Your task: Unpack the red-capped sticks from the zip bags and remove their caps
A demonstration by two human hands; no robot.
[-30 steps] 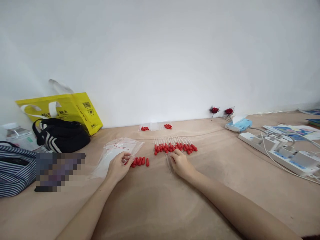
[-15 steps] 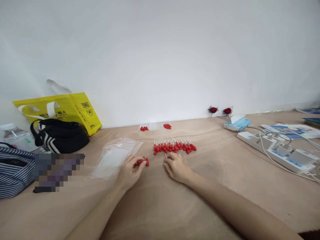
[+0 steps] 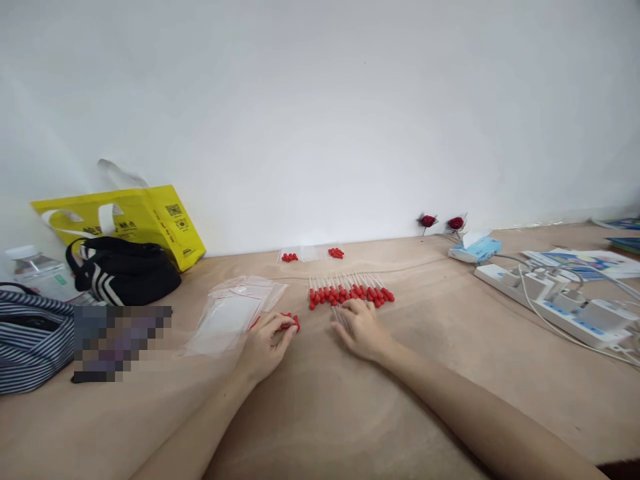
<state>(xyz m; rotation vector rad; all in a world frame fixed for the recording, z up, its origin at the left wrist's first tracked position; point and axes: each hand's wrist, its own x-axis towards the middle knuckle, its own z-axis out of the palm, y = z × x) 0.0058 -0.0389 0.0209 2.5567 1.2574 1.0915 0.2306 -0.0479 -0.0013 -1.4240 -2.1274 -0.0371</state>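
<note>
A row of droppers with red bulbs and thin pale stems (image 3: 350,293) lies on the table in front of me. My left hand (image 3: 267,340) is closed around several red-bulbed droppers (image 3: 295,323), whose stems I cannot see. Just below the row, my right hand (image 3: 367,330) rests low over some stems, its fingers slightly apart and blurred. A stack of clear zip bags with red lines (image 3: 227,317) lies beside my left hand. Farther back are two filled bags with red bulbs (image 3: 289,257) showing.
At left stand a yellow bag (image 3: 170,220), a black pouch (image 3: 135,273), a striped bag (image 3: 35,340) and a clear jar (image 3: 43,273). On the right are a power strip (image 3: 555,307) with cables, a blue tissue pack (image 3: 477,249), two red roses (image 3: 455,223) and printed papers (image 3: 585,260).
My right hand has shifted slightly right and its fingers have spread apart over the stems. My left hand stays nearly in place with its droppers. The view has moved slightly.
</note>
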